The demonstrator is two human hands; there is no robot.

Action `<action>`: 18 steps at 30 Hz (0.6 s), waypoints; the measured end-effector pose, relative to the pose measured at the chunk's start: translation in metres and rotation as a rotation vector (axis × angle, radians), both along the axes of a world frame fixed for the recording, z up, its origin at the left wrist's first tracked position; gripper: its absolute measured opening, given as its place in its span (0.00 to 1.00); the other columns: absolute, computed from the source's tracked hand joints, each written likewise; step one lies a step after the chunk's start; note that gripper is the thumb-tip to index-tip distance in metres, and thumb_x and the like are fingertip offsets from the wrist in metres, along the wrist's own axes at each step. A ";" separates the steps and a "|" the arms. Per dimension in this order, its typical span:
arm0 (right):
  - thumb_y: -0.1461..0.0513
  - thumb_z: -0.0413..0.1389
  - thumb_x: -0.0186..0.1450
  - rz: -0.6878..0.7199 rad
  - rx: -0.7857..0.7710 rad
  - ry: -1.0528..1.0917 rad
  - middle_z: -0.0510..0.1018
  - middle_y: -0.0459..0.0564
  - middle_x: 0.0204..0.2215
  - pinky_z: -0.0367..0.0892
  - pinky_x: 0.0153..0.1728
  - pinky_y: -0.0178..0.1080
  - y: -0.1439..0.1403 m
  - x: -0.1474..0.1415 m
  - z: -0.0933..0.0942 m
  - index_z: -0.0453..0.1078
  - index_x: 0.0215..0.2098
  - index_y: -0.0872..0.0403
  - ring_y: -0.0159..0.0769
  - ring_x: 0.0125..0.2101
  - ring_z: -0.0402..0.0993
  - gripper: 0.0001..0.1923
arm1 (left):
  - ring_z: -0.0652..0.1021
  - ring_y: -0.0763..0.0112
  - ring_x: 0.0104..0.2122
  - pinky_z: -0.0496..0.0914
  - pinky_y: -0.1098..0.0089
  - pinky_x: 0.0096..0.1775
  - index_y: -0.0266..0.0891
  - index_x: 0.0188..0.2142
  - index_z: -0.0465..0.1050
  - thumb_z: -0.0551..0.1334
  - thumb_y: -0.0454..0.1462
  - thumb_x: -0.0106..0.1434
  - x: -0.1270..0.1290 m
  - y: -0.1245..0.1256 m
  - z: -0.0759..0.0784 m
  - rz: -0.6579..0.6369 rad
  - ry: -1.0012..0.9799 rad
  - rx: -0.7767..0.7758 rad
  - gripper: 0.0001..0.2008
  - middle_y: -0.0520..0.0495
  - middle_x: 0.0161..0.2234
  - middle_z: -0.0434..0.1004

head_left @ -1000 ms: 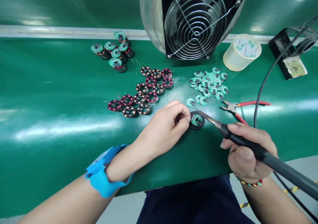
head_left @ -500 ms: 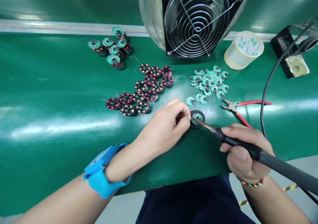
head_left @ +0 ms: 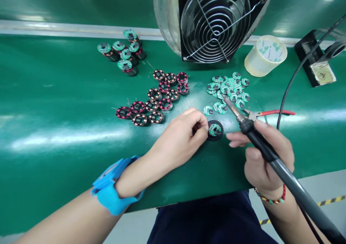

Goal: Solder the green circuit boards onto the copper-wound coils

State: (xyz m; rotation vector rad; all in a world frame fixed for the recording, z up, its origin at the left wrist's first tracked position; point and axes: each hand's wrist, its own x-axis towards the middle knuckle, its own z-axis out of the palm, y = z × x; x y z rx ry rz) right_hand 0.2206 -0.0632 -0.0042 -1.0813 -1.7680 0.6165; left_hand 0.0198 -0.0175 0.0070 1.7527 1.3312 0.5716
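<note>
Your left hand [head_left: 180, 137] rests on the green bench [head_left: 54, 103], fingertips pinched together against the 9 o'clock edge of the black coil with a green round board on top [head_left: 215, 129], which sits flat on the bench just right of that hand. At 11 o'clock from it lie bare wound coils [head_left: 155, 98]; at 12 to 1 o'clock, a heap of loose green boards [head_left: 228, 91]. Your right hand [head_left: 266, 157] is clamped around the soldering iron [head_left: 259, 141], one finger stretched toward the coil's 3 o'clock side; the tip is raised, pointing to 11 o'clock over the board heap. Step in hand, judged: a pause between joints. Next move calls for a steady coil and a precise tip descent onto a pad.
</note>
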 end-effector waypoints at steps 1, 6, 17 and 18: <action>0.63 0.53 0.72 -0.006 0.011 -0.007 0.83 0.46 0.41 0.80 0.40 0.39 0.003 -0.004 0.001 0.58 0.64 0.45 0.34 0.37 0.82 0.24 | 0.67 0.75 0.27 0.60 0.71 0.30 0.37 0.27 0.66 0.54 0.30 0.62 0.000 0.000 0.000 0.000 -0.001 -0.002 0.08 0.53 0.27 0.65; 0.64 0.56 0.69 0.013 -0.033 -0.298 0.81 0.53 0.44 0.76 0.43 0.48 0.013 -0.021 0.000 0.64 0.58 0.50 0.45 0.45 0.78 0.19 | 0.68 0.74 0.28 0.61 0.71 0.31 0.37 0.27 0.66 0.54 0.29 0.61 0.001 0.001 -0.002 -0.001 -0.016 -0.004 0.07 0.53 0.28 0.66; 0.66 0.54 0.69 0.010 0.050 -0.398 0.79 0.52 0.41 0.72 0.40 0.47 0.015 -0.026 -0.007 0.60 0.59 0.50 0.44 0.41 0.75 0.21 | 0.67 0.75 0.27 0.61 0.72 0.30 0.37 0.28 0.66 0.55 0.28 0.61 -0.004 0.001 -0.009 -0.044 -0.104 0.048 0.07 0.54 0.28 0.65; 0.67 0.54 0.69 0.012 0.056 -0.395 0.79 0.52 0.41 0.72 0.39 0.47 0.015 -0.026 -0.006 0.60 0.59 0.50 0.44 0.41 0.75 0.21 | 0.67 0.76 0.27 0.61 0.72 0.30 0.37 0.28 0.66 0.55 0.27 0.61 -0.005 0.001 -0.009 -0.051 -0.114 0.055 0.07 0.54 0.28 0.65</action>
